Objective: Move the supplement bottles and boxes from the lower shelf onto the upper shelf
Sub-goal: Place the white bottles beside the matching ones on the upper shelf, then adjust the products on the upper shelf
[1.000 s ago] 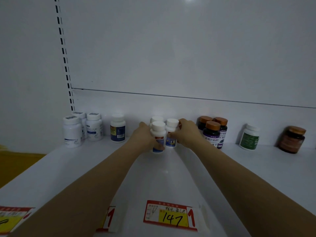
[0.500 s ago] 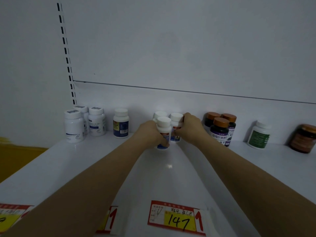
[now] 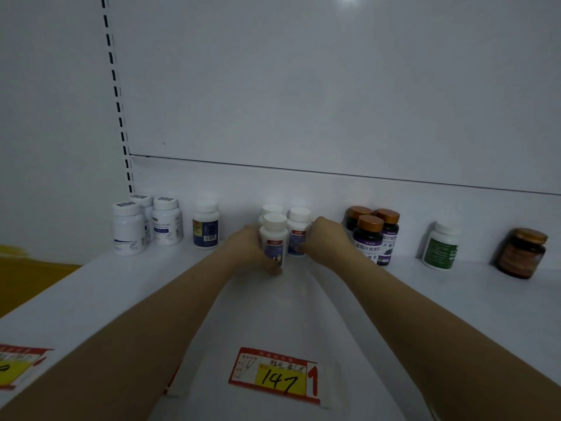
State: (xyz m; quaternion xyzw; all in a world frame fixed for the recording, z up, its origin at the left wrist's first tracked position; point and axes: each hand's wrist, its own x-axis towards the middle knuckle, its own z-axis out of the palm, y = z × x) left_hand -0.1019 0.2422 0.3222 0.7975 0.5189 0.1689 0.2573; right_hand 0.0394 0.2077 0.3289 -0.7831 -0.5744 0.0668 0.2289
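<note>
Red-and-yellow paper marks our landmark: the price tag [image 3: 274, 373] reading 147, on the front lip of the white shelf [image 3: 91, 299]. Past the tag our two forearms run forward and converge.

Straight beyond the tag, near the back of the shelf, our left hand [image 3: 246, 247] wraps the front white-capped bottle [image 3: 274, 238], with the thumb low under its label. Our right hand [image 3: 326, 238] curls round the second white-capped bottle [image 3: 299, 230] just beside it. A third white-capped bottle [image 3: 271, 208] stands close behind the pair. Both held bottles are upright. We cannot tell whether their bases bear on the shelf.

We judge this to be the upper shelf, since no board shows above it, and the step to be setting this pair down. The next move calls for loosening both grips and drawing the hands back toward the tag. It must not tip the trio or brush the copper caps near the right hand.

Counting along the back:
- Beyond and left of the tag: three white bottles with pale labels [image 3: 129, 229] and one blue-labelled bottle [image 3: 206, 227].
- Straight beyond the tag: the three white-capped bottles.
- Beyond and right of the tag: three copper-capped dark bottles [image 3: 368, 238], one green-labelled bottle [image 3: 441, 246] and, farthest out, one brown jar [image 3: 522, 253].

That makes twelve containers, and we see no boxes. Farthest from the tag rises the grey back panel [image 3: 303, 86].
</note>
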